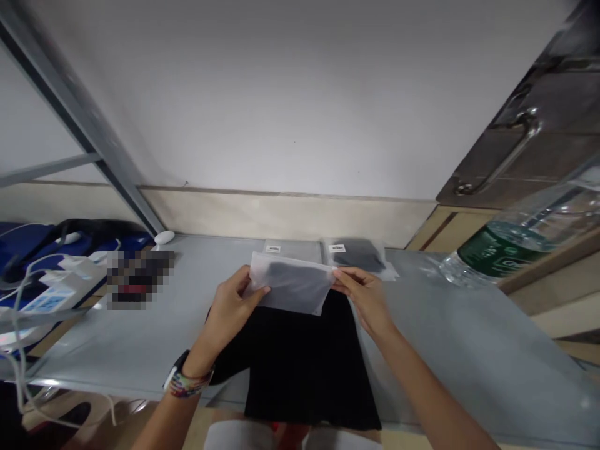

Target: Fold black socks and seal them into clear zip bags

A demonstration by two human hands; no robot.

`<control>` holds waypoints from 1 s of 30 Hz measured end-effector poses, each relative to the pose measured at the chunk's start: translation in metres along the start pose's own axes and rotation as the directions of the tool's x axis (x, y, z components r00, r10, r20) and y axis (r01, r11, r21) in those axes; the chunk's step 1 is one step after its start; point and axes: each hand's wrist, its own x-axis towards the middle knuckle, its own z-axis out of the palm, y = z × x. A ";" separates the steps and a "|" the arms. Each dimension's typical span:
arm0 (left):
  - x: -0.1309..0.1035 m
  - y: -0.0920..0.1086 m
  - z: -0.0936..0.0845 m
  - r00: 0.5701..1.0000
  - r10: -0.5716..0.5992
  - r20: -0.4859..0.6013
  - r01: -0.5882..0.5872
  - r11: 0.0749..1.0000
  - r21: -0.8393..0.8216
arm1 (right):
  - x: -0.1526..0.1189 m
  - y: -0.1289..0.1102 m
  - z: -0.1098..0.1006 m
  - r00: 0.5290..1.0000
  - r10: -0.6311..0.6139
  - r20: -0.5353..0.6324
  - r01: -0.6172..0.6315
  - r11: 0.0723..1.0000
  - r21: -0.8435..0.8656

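A frosted pouch (pixel 293 286) with something dark inside is held up between both hands. My left hand (pixel 238 307) grips its left edge, thumb across the front. My right hand (pixel 363 294) pinches its upper right corner. Under and in front of the pouch, a black garment (pixel 304 369) lies spread on the grey table (pixel 435 337), reaching its front edge. Behind the pouch lie a clear packet (pixel 307 250) with a white label and, to its right, a labelled packet (pixel 359 255) with dark contents.
At the right stands a tilted-looking large bottle (pixel 501 250) with a green label. White power strips (pixel 51 300) and cables lie at the left, near a blurred-out item (pixel 138 278) and a small white round object (pixel 164 237). A metal frame (pixel 122 181) rises at the back left.
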 end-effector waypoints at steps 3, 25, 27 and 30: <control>0.004 -0.005 0.003 0.995 -0.079 0.062 0.084 0.993 -0.086 | -0.001 -0.003 -0.002 0.999 -0.040 0.019 0.040 0.999 -0.027; 0.026 0.077 0.048 0.752 0.506 0.423 -0.648 0.684 0.334 | -0.020 -0.029 0.004 0.790 -0.525 0.317 0.597 0.777 -0.199; 0.027 0.076 0.051 0.744 0.515 0.426 -0.658 0.678 0.328 | -0.020 -0.029 0.002 0.779 -0.532 0.332 0.610 0.766 -0.202; 0.024 0.076 0.049 0.744 0.520 0.421 -0.660 0.670 0.340 | -0.021 -0.030 0.000 0.771 -0.544 0.332 0.621 0.758 -0.201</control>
